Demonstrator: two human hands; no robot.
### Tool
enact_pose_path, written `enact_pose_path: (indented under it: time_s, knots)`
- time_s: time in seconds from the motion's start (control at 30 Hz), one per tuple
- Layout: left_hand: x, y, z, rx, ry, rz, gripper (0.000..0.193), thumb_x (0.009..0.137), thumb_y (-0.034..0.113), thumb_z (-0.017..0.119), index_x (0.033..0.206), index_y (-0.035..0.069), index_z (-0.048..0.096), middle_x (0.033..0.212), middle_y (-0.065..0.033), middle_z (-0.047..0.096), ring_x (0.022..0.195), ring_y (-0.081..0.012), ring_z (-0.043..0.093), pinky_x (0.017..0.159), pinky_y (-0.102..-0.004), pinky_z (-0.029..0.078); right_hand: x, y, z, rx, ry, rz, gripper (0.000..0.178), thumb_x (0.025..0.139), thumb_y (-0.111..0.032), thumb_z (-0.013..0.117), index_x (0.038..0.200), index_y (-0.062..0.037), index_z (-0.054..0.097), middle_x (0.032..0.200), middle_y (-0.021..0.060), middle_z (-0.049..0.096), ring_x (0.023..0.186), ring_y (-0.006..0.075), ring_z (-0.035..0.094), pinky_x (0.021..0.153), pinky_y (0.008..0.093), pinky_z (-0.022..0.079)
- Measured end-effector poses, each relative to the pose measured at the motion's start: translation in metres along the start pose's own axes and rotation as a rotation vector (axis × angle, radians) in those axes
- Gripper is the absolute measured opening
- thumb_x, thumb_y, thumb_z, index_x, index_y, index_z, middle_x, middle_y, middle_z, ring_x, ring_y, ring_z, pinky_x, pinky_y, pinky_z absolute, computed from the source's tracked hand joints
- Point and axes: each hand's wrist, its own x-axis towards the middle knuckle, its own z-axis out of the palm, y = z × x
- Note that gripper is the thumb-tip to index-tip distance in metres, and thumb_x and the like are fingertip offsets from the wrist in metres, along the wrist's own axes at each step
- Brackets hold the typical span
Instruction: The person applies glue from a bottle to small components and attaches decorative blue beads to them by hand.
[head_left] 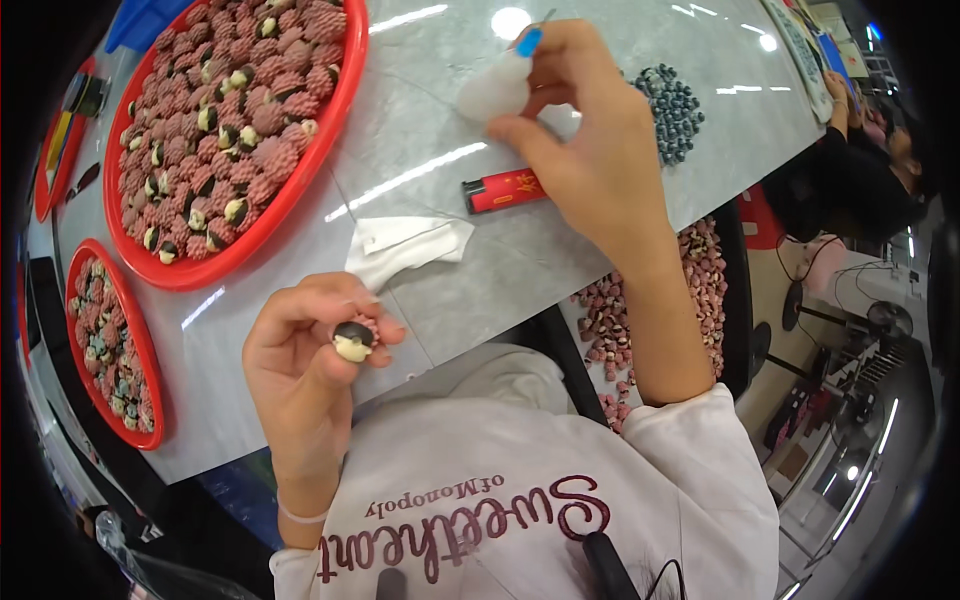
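Between the thumb and fingertips of my left hand (300, 365) is a small pink ridged piece (354, 341) with a dark-and-cream face toward me. My right hand (605, 140), raised over the table, grips a whitish squeeze bottle (495, 90) with a blue needle tip. The bottle's body tilts down to the left, and its tip points up. Below that hand lies a red lighter (500, 190), partly covered by it. A folded white tissue (410, 248) rests on the table between my hands.
A large red tray (180, 278) of similar pink pieces stands at the left, with a smaller red tray (152, 432) nearer me. Dark shiny beads (675, 115) are heaped beyond my right wrist. More pink pieces (705, 290) fill a container beneath my right forearm. Another person (870, 190) sits far right.
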Motion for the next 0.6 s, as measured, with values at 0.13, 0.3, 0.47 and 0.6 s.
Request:
enact_pose_path:
  time_s: [0.13,0.3,0.47,0.6]
  knots:
    - [0.0,-0.002,0.003,-0.011,-0.01,0.001,0.037,0.074,0.026,0.066,0.093,-0.001,0.051,0.091,-0.013,0.052,0.076,-0.019,0.058,0.061,-0.0231,0.049,0.007,0.02,-0.041,-0.23,-0.015,-0.029,0.027,0.065,0.001,0.064,0.09,-0.0014,0.055,0.081,0.0034,0.058,0.067,0.0113,0.053,0.064,0.0228,0.043]
    - [0.003,0.002,0.006,0.046,-0.085,-0.034,0.034,0.077,0.028,0.063,0.095,0.003,0.048,0.092,-0.0075,0.047,0.074,-0.0128,0.053,0.058,-0.0161,0.043,0.01,0.039,-0.053,-0.58,-0.064,0.04,0.022,0.065,-0.001,0.064,0.086,-0.0022,0.057,0.076,0.0022,0.059,0.072,0.0107,0.053,0.065,0.0229,0.043]
    - [0.0,0.0,0.003,0.007,-0.059,-0.01,0.033,0.076,0.025,0.064,0.094,0.001,0.049,0.092,-0.0108,0.05,0.075,-0.0165,0.056,0.058,-0.0198,0.046,0.007,0.015,-0.044,-0.069,-0.018,-0.041,0.016,0.073,-0.002,0.057,0.088,0.0021,0.053,0.085,0.0053,0.054,0.071,0.0139,0.051,0.062,0.0253,0.042]
    - [0.0,-0.001,0.0,-0.093,-0.076,-0.009,0.032,0.075,0.021,0.066,0.093,-0.001,0.051,0.093,-0.014,0.052,0.078,-0.0206,0.059,0.06,-0.0246,0.05,-0.016,-0.021,-0.041,0.736,-0.169,0.197,0.017,0.072,-0.001,0.056,0.087,0.0007,0.05,0.093,0.0134,0.045,0.069,0.0155,0.051,0.055,0.0231,0.042]
